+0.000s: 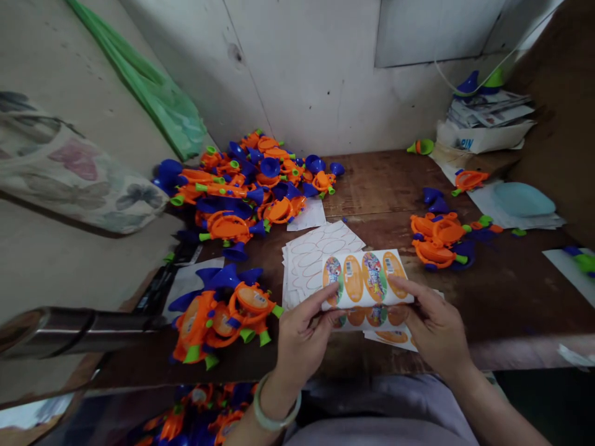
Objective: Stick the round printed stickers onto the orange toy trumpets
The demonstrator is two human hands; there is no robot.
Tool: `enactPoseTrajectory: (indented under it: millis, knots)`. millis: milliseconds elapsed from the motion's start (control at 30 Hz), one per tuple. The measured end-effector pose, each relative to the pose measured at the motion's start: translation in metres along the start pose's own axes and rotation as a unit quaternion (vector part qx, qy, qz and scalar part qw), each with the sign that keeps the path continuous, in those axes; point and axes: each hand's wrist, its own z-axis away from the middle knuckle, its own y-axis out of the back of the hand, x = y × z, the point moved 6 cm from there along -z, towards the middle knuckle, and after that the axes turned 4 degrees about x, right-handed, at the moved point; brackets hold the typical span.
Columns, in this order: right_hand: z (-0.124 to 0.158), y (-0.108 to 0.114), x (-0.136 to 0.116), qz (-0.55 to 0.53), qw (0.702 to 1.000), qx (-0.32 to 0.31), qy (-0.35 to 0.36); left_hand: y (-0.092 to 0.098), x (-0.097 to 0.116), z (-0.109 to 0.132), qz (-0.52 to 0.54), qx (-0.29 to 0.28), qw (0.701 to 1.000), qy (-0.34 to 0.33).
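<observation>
Between my two hands is a folded sticker sheet [357, 297] printed with orange and colourful oval labels. My left hand [304, 331] pinches its left edge between thumb and fingers, and a pale bangle circles that wrist. My right hand [437, 322] grips the right edge in the same way. Part of another sticker sheet [395, 337] shows on the table beneath the held one. Just behind lies a stack of white backing sheets [320, 248] with empty oval outlines. To the left of my left hand, several orange toy trumpets [227, 316] with blue bells carry oval labels.
A large pile of orange and blue toy trumpets [260, 179] fills the back left of the brown table [367, 186]. A smaller group [439, 238] sits to the right. A metal flask [79, 331] juts in at left; papers [493, 118] are stacked back right.
</observation>
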Motion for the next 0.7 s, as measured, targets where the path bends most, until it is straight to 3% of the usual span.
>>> enactPoseTrajectory:
  millis: [100, 233, 400, 567, 700]
  knots:
    - [-0.005, 0.006, -0.020, 0.039, 0.994, 0.026, 0.102, 0.002, 0.011, -0.002, -0.032, 0.014, 0.997, -0.067]
    - [-0.013, 0.007, -0.023, 0.114, 0.984, 0.010, 0.140, 0.000, 0.013, -0.003, -0.042, 0.019, 0.997, -0.061]
    - [-0.014, -0.010, -0.033, 0.293, 0.933, -0.037, 0.204, -0.008, 0.019, 0.001, -0.088, -0.007, 0.990, -0.110]
    - [-0.004, -0.040, -0.063, 0.142, 0.943, -0.093, 0.287, -0.012, 0.021, 0.004, -0.136, -0.023, 0.985, -0.106]
    - [0.002, -0.052, -0.068, 0.072, 0.949, -0.032, 0.306, -0.002, 0.005, 0.008, -0.118, -0.039, 0.992, 0.022]
